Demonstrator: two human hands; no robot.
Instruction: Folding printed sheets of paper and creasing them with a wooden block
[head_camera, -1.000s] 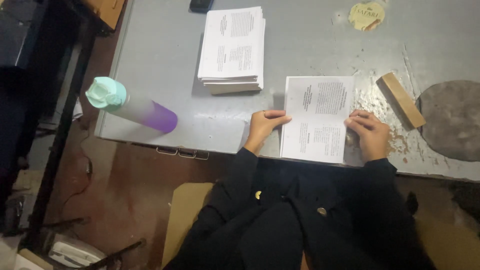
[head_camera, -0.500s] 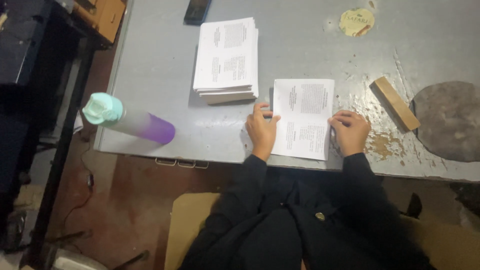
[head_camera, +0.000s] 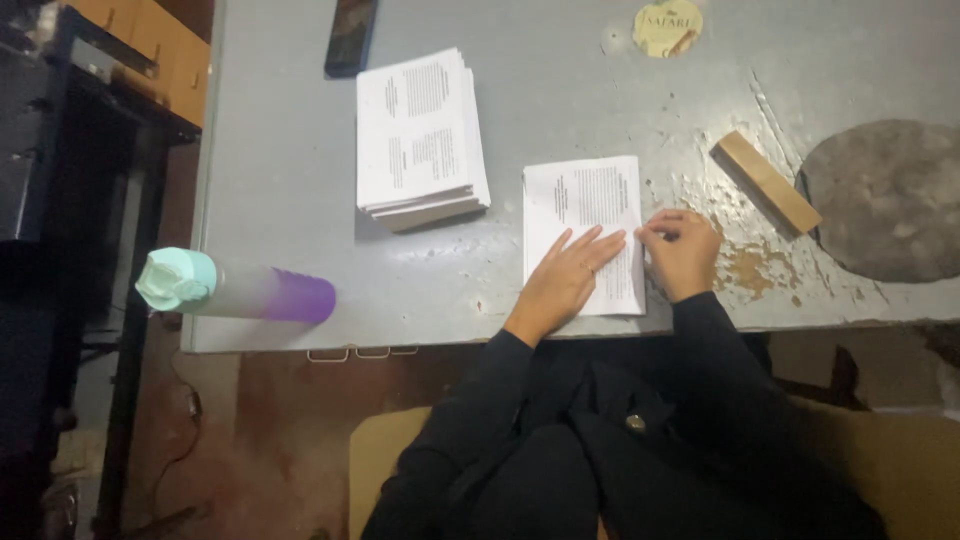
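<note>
The folded white printed paper sheet (head_camera: 583, 225) lies flat on the grey, paint-worn metal surface (head_camera: 560, 80), just right of the frame's centre and close to the near edge, within easy reach of the seated person.

The left hand (head_camera: 562, 282) rests palm down on the lower left part of the sheet. Its fingers (head_camera: 585, 247) are extended and spread, gripping nothing; this flat contact appears to pin the paper so that it cannot slide.

The right hand (head_camera: 682, 252) sits at the sheet's right edge, with its fingers curled inward and the tips bearing on the paper's margin. Whether they pinch the edge or only press along it cannot be told from this view. The posture fits running pressure along a crease while the other hand steadies the sheet.

A stack of white printed paper sheets (head_camera: 420, 140) sits to the upper left of the single sheet, near it but apart, square to the surface edge.

A rectangular light wooden block (head_camera: 766, 181) lies to the upper right, apart from the right hand. A bottle with a mint-green cap and purple body (head_camera: 235, 292) lies on its side at the lower left corner of the surface. A dark flat phone (head_camera: 351, 37) rests at the top, left of centre.
</note>
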